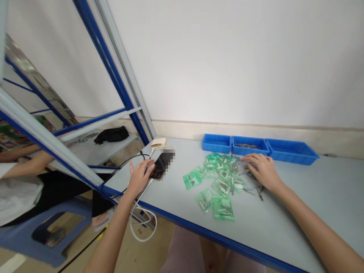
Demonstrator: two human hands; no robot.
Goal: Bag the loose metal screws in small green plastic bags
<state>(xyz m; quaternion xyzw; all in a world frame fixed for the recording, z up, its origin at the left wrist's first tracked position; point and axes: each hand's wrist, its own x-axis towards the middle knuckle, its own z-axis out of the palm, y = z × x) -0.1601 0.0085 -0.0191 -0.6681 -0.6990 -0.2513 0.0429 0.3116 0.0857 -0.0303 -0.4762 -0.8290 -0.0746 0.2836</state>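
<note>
My left hand (140, 176) lies on the lower left part of a dark phone (160, 165), fingers spread. A white cable runs from the phone's near end over the table edge. On the right, my right hand (263, 170) rests over a pile of loose screws (250, 173), palm down with the fingers stretched out and partly covering it. Between the hands lie several small green-tinted plastic bags (223, 206) holding screws and white pieces, most heaped together, a few apart nearer the front.
Three blue bins stand along the wall; the middle bin (250, 151) holds long metal pieces. A white box with a cable (158, 143) sits at the back left. Left of the table (182, 204) are a blue-and-grey frame (113, 64) and a seated person (22, 185) on a blue stool (54, 227).
</note>
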